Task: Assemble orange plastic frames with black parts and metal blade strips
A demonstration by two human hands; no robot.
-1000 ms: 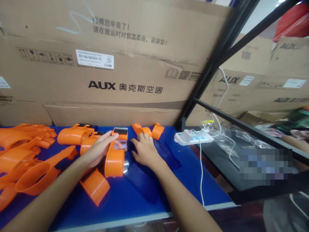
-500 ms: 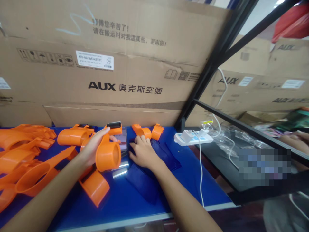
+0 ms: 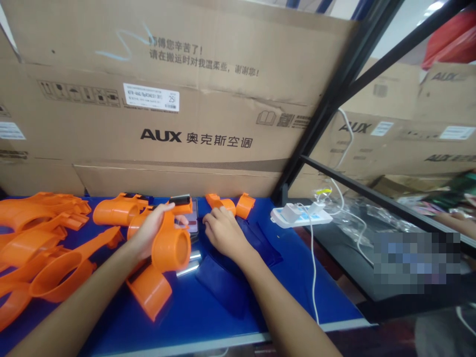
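In my left hand [image 3: 150, 230] is an orange plastic ring-shaped part [image 3: 171, 248], with a black piece [image 3: 181, 200] at its upper end; the fingers are wrapped round it. My right hand [image 3: 225, 233] is low over the blue table, fingers curled downward and close together, tips hidden. Dark blue flat pieces [image 3: 256, 243] lie under and beside it. Just beyond its knuckles lie small orange parts [image 3: 245, 204]. Between my hands a phone [image 3: 193, 218] is partly covered. Another orange part [image 3: 151, 292] rests below my left hand.
Several orange parts [image 3: 55, 277] are piled on the left of the blue table [image 3: 208, 332]. Cartons [image 3: 201, 114] stand behind. At right are a white power strip [image 3: 301, 214] with cables, a black metal frame [image 3: 323, 124] and a co-worker's hand [image 3: 455, 223].
My right hand's fingers have drawn closer together and curled more. My left hand still holds the orange part. The whole view has shifted slightly.
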